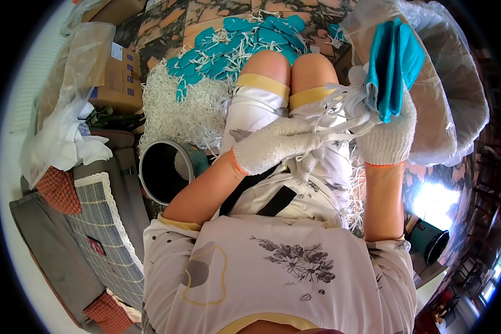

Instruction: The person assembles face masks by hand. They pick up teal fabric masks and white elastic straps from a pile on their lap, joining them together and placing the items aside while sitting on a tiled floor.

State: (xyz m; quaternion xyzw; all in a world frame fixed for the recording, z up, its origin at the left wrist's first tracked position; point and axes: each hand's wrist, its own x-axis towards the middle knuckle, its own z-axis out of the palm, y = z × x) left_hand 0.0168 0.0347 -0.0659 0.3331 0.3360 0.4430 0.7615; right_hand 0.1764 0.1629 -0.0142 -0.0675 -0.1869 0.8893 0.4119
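Both my hands wear white knitted gloves with orange cuffs. My right hand point(389, 131) is raised at the right and closed around a folded bundle of teal fabric pieces point(392, 72). White straps point(342, 128) trail from that bundle toward the left. Over my lap, my left hand point(278, 143) has its fingers closed at the ends of these straps; the fingertips partly hide the grip. Beyond my knees lies a heap of more teal pieces point(239, 47) with white straps tangled among them.
A pile of white strips point(183, 111) covers the floor left of my legs, beside a dark round bin point(164, 172). A large clear plastic bag point(445, 106) stands at the right. Farther left are a cardboard box point(119, 78) and a sofa with a grey checked cover point(108, 222).
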